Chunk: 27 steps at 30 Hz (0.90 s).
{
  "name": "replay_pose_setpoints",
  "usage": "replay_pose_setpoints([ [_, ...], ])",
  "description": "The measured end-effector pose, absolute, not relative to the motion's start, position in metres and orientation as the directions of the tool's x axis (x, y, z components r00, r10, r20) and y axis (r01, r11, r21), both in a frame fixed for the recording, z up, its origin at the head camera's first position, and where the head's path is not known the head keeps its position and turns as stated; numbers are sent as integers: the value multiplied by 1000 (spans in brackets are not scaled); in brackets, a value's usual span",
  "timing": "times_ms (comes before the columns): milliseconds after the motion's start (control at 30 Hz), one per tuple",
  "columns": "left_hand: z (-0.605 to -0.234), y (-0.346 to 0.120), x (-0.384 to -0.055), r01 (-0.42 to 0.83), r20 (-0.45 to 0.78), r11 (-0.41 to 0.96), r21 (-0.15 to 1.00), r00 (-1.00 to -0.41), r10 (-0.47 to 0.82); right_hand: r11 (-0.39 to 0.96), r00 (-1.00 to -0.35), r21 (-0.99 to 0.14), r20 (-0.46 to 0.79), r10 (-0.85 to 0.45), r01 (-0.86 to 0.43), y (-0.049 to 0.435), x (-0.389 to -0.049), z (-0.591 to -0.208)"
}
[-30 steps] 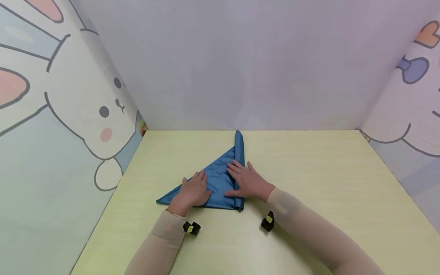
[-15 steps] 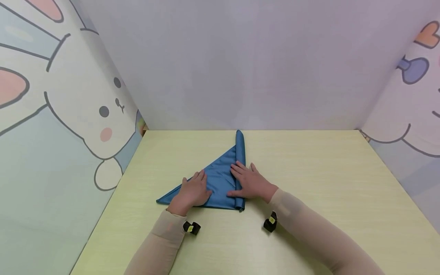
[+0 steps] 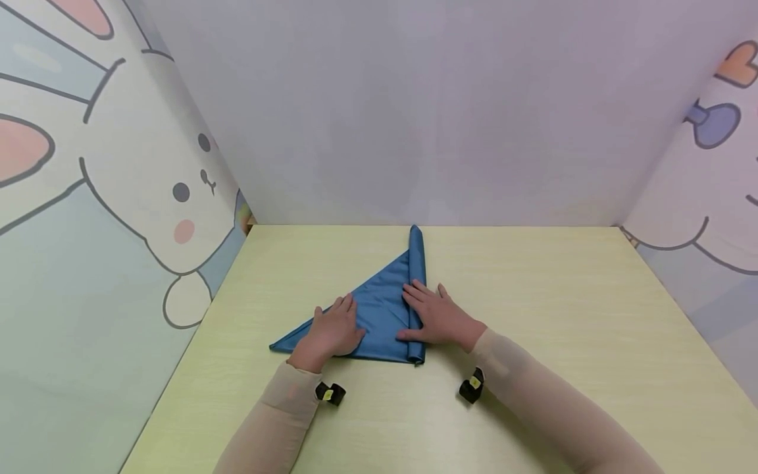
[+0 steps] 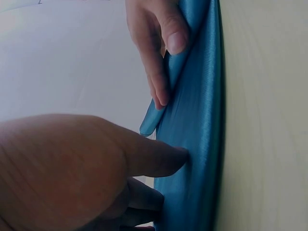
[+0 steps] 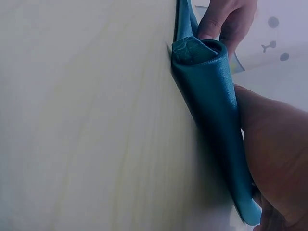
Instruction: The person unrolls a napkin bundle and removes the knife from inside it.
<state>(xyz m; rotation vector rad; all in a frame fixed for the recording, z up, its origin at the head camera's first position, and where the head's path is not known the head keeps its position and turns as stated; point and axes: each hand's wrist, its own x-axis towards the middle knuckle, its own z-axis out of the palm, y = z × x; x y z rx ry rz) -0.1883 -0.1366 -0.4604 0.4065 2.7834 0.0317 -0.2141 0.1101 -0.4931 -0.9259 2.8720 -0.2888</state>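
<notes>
A shiny blue cloth (image 3: 379, 309) lies folded into a triangle, its right side wound into a narrow upright roll (image 3: 417, 253) in the head view. My left hand (image 3: 334, 329) rests flat on the cloth's left part, fingers extended. My right hand (image 3: 441, 316) lies across the roll, its fingertips and thumb reaching onto the flat cloth just left of it. In the right wrist view the roll's near end shows as a hollow spiral (image 5: 199, 53), with the right palm (image 5: 276, 144) against its side. The left thumb (image 4: 163, 159) presses the cloth in the left wrist view.
A pale wooden table (image 3: 562, 296) carries the cloth. Behind it rises a plain light wall (image 3: 438, 112), with a rabbit-patterned panel (image 3: 136, 164) on the left and another patterned panel (image 3: 716, 263) on the right. A small black camera (image 3: 471, 388) sits at the right wrist.
My right hand and the roll have shifted slightly to the right, leaving a little more flat cloth between the hands. The left hand has stayed in place.
</notes>
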Motion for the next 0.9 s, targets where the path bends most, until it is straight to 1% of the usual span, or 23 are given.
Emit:
replay_pose_setpoints([
  [567,-460,-136,-187,273,-313,959,80,-906,284,801,-818,-231,-35,-574,-552,123,-208,-490],
  [900,-461,-136,-187,280,-314,958,59,-906,284,808,-827,-246,-36,-560,-536,129,-206,-490],
])
